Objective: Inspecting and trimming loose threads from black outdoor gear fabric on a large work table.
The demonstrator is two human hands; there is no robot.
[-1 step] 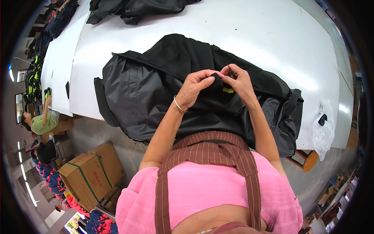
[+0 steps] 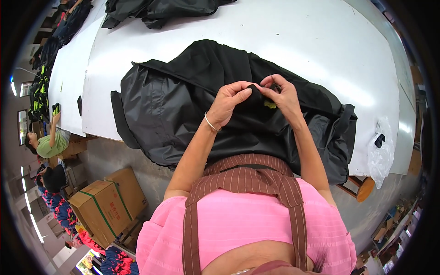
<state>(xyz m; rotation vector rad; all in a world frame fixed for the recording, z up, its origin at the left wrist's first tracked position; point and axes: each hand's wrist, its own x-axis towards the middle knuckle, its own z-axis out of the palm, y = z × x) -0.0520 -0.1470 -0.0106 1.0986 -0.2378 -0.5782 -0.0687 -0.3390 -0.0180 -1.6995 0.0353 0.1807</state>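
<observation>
A black garment with sleeves lies spread and rumpled on the white table in front of me. My left hand is closed, thumb and fingers pinching a small raised fold of its black cloth. Close beside it, my right hand has its thumb and forefinger pressed together at that same fold. A small dark object with light glints shows among the right fingers; its kind is unclear. Just under this hand, a bright yellow-green patch shows against the black cloth.
More black garments lie at the table's far left. A clear plastic bag hangs over the right edge, near a wooden stool. Cardboard boxes stand at lower left; a person in green works at the left.
My right hand has shifted very slightly, fingers moving a little at the fold. The left hand and the garment look the same.
</observation>
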